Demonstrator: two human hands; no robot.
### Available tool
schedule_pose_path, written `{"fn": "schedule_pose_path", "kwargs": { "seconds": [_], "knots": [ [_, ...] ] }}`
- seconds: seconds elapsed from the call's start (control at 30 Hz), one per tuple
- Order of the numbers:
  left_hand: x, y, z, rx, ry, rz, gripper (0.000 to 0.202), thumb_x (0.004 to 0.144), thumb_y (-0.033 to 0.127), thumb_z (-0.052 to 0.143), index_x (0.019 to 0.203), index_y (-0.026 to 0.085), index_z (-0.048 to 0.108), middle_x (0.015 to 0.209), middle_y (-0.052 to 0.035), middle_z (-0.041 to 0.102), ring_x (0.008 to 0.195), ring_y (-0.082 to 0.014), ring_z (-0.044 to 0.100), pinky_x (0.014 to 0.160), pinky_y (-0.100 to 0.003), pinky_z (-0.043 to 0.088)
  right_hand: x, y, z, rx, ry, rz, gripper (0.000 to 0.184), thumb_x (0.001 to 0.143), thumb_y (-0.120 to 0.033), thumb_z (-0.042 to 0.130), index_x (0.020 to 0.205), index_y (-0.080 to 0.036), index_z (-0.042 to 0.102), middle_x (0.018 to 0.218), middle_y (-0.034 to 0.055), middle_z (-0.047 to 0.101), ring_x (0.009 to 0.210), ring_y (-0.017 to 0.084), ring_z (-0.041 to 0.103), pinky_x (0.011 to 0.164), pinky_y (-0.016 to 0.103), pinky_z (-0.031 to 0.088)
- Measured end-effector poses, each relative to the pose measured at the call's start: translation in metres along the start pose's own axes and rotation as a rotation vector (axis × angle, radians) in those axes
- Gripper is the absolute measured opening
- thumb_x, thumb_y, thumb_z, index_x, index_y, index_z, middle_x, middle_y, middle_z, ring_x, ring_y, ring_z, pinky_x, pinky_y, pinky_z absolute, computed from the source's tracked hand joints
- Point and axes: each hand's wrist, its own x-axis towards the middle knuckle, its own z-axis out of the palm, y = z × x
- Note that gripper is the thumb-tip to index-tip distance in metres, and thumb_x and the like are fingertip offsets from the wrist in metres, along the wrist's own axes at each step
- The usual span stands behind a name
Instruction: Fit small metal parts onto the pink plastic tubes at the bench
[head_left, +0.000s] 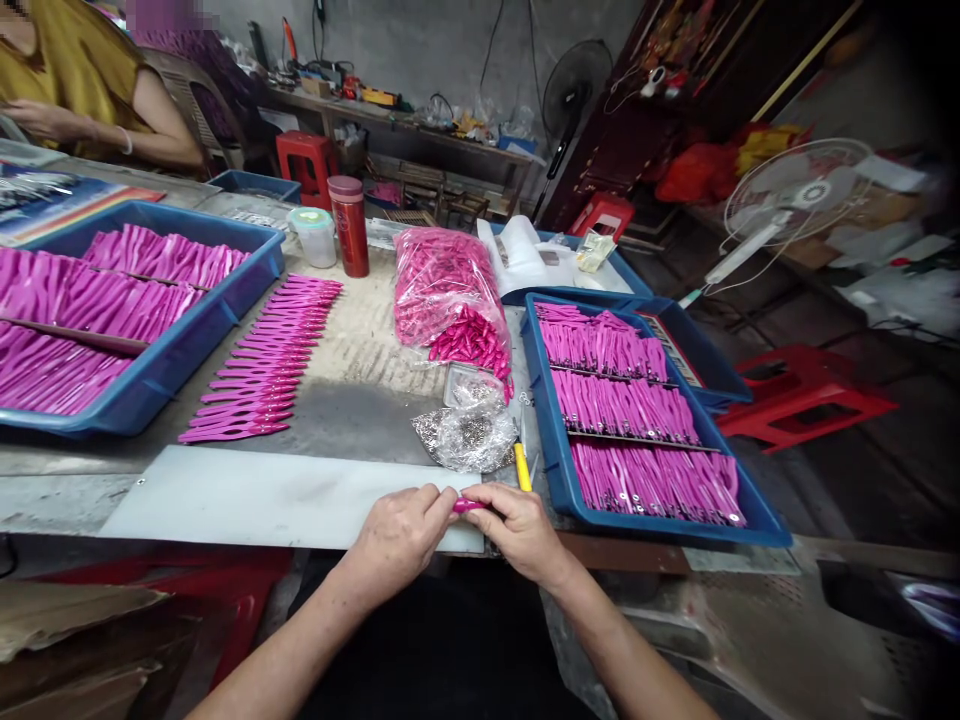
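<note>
My left hand (405, 525) and my right hand (516, 522) meet over the right end of a pale board (292, 490). Between their fingertips they pinch a small magenta plastic piece (468, 505), mostly covered by the fingers. Its colour matches the loose pieces in a clear plastic bag (448, 275) further back. Just behind my hands lies an open bag of tiny shiny metal parts (472, 435), with a small clear box (474, 385) touching it. A yellow-handled tool (522, 467) rests beside my right hand. Left of the middle, long magenta plastic handles (262, 360) lie in a neat row.
Blue trays, one at left (217, 345) and one at right (750, 535), hold rows of magenta handles. A red bottle (349, 230) and a lidded tub (313, 240) stand behind. Another person (97, 90) sits at far left. A red stool (806, 390) and a fan (802, 195) are at right.
</note>
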Motion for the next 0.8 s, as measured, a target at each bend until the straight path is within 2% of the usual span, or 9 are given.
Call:
{"fn": "schedule_pose_path", "kwargs": {
  "seconds": [0.23,0.4,0.63,0.7,0.8],
  "knots": [
    [0.002,-0.002,0.004,0.025,0.023,-0.026,0.02,0.087,0.025,0.032,0.081,0.017,0.05,0.061,0.0004,0.048,0.053,-0.0116,0.048,0.049,-0.022,0.037,0.0,0.004,0.001,-0.061,0.009,-0.006,0.019,0.077,-0.02,0.052,0.092,-0.023,0.063,0.078,0.0018,0.063,0.072,0.015,0.058,0.065,0.025,0.045],
    [0.002,-0.012,0.011,0.07,0.061,-0.046,0.02,0.086,0.024,0.033,0.082,0.017,0.051,0.062,0.0004,0.05,0.053,-0.0114,0.049,0.049,-0.022,0.037,0.003,0.007,-0.004,-0.168,0.036,-0.05,0.027,0.077,-0.017,0.051,0.102,-0.019,0.058,0.091,0.005,0.063,0.081,0.016,0.058,0.071,0.027,0.046],
    [0.002,-0.024,0.023,0.11,0.096,-0.093,0.016,0.084,0.024,0.038,0.083,0.018,0.053,0.061,0.0008,0.051,0.053,-0.0112,0.051,0.048,-0.022,0.035,0.027,0.005,-0.017,-0.317,0.259,-0.03,0.016,0.081,-0.019,0.045,0.085,-0.017,0.06,0.082,0.0049,0.062,0.078,0.015,0.057,0.072,0.025,0.044],
    [0.002,-0.025,0.025,0.1,0.103,-0.101,0.016,0.084,0.024,0.039,0.081,0.018,0.053,0.061,0.0008,0.05,0.052,-0.0109,0.051,0.047,-0.022,0.035,0.038,0.007,-0.019,-0.389,0.262,-0.017,0.017,0.081,-0.018,0.044,0.083,-0.017,0.06,0.08,0.0043,0.062,0.077,0.014,0.057,0.072,0.024,0.043],
    [0.002,-0.025,0.026,0.094,0.116,-0.102,0.017,0.084,0.024,0.038,0.081,0.018,0.053,0.061,0.0009,0.05,0.052,-0.0106,0.05,0.047,-0.022,0.034,0.053,0.01,-0.018,-0.553,0.179,0.05,0.018,0.081,-0.016,0.043,0.082,-0.017,0.061,0.08,0.0038,0.062,0.077,0.014,0.057,0.072,0.023,0.042]
  ]
}}
